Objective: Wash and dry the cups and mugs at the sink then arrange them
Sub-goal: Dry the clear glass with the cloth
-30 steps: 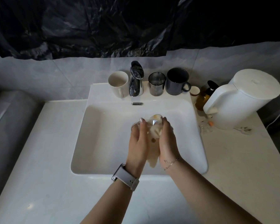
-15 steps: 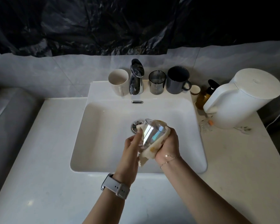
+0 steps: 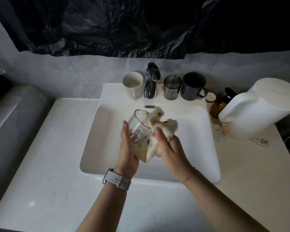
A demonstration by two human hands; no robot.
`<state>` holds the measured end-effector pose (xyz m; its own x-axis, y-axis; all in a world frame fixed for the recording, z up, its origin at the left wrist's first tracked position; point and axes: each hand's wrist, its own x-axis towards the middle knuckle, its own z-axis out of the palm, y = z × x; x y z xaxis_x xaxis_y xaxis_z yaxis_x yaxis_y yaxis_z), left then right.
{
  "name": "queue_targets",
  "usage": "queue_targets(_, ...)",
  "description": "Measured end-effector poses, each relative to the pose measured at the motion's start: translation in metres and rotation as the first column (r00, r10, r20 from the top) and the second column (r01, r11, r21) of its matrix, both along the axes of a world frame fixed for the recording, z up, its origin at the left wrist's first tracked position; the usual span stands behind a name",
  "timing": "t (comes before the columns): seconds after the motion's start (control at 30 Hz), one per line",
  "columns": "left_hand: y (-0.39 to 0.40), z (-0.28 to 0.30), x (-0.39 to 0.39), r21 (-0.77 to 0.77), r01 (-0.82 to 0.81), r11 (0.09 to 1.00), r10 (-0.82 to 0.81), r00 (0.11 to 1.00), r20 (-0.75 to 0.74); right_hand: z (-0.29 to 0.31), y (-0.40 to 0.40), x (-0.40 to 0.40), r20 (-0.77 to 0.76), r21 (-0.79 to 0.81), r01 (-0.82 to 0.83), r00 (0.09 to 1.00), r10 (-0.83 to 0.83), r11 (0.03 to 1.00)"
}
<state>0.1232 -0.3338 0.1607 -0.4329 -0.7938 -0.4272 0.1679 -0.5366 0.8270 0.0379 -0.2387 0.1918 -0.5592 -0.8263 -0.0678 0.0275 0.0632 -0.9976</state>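
Over the white sink (image 3: 107,148), my left hand (image 3: 127,151) grips a clear glass (image 3: 139,126), tilted with its mouth up and to the left. My right hand (image 3: 171,148) holds a crumpled cream cloth (image 3: 161,124), bunched against the glass rim and hanging down under the glass. On the ledge behind the basin stand a white mug (image 3: 133,84), a smoky glass cup (image 3: 172,87) and a dark grey mug (image 3: 193,86), all upright.
A chrome tap (image 3: 151,81) rises between the white mug and the smoky cup. To the right stand a small cup (image 3: 211,97), an amber pump bottle (image 3: 219,104) and a large white kettle (image 3: 261,108). White countertop (image 3: 40,164) surrounds the sink.
The glass has turned from wrapped in the cloth to tilted with its mouth up and left. My right hand has drawn the cloth out to the glass's right side.
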Motion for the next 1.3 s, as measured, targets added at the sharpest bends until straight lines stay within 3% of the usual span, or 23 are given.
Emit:
queue_targets(0.13,0.005,-0.001,0.007,-0.335,0.079,0.939,-0.044,0.993,0.112,0.006,-0.009,-0.007,-0.019,0.153,-0.088,0.996,0.092,0.984)
queue_targets(0.27,0.001,-0.01,0.018,-0.552,0.219,0.804,-0.145,0.974,0.176,-0.005,-0.011,-0.018,0.266,0.275,-0.078,0.964,0.002,0.958)
queue_targets(0.37,-0.006,-0.017,0.028,-0.633,0.389,0.669,-0.26,0.921,0.291,-0.009,-0.011,-0.017,0.545,0.307,-0.021,0.824,-0.158,0.952)
queue_targets(0.47,-0.015,-0.019,0.032,-0.687,0.46,0.563,-0.303,0.888,0.347,-0.012,-0.009,-0.017,0.729,0.229,-0.029,0.667,-0.152,0.973)
queue_targets(0.57,-0.02,-0.014,0.032,-0.71,0.556,0.432,-0.305,0.831,0.465,-0.014,-0.006,-0.017,0.767,0.177,-0.039,0.631,-0.113,0.983)
queue_targets(0.63,-0.018,-0.008,0.032,-0.685,0.608,0.402,-0.293,0.794,0.533,-0.014,-0.005,-0.014,0.721,0.19,0.005,0.678,-0.143,0.982)
queue_targets(0.7,-0.013,-0.004,0.031,-0.651,0.608,0.454,-0.287,0.791,0.539,-0.016,-0.005,-0.013,0.642,0.21,0.033,0.749,-0.164,0.977)
queue_targets(0.8,-0.002,0.002,0.018,-0.544,0.453,0.706,-0.224,0.872,0.436,-0.015,-0.004,-0.007,0.516,0.25,-0.018,0.849,-0.117,0.968)
queue_targets(0.9,0.006,0.011,0.004,-0.226,0.343,0.912,-0.247,0.898,0.365,-0.009,0.003,-0.002,0.272,0.18,-0.055,0.962,0.004,0.982)
queue_targets(1.0,0.006,0.013,0.003,0.106,0.312,0.944,-0.33,0.908,0.26,-0.001,0.007,0.0,-0.066,0.178,-0.124,0.988,0.138,0.976)
queue_targets(1.1,0.005,0.011,0.002,0.23,0.261,0.938,-0.308,0.93,0.2,-0.006,0.018,-0.014,-0.339,0.192,-0.156,0.916,0.215,0.969)
queue_targets(1.17,0.005,0.01,0.001,0.222,0.239,0.945,-0.283,0.939,0.195,-0.016,0.024,-0.021,-0.37,0.121,-0.115,0.917,0.152,0.986)
queue_targets(1.3,0.004,0.009,0.006,0.061,0.266,0.962,-0.273,0.933,0.236,-0.007,0.032,-0.025,-0.067,0.131,0.051,0.997,-0.043,0.99)
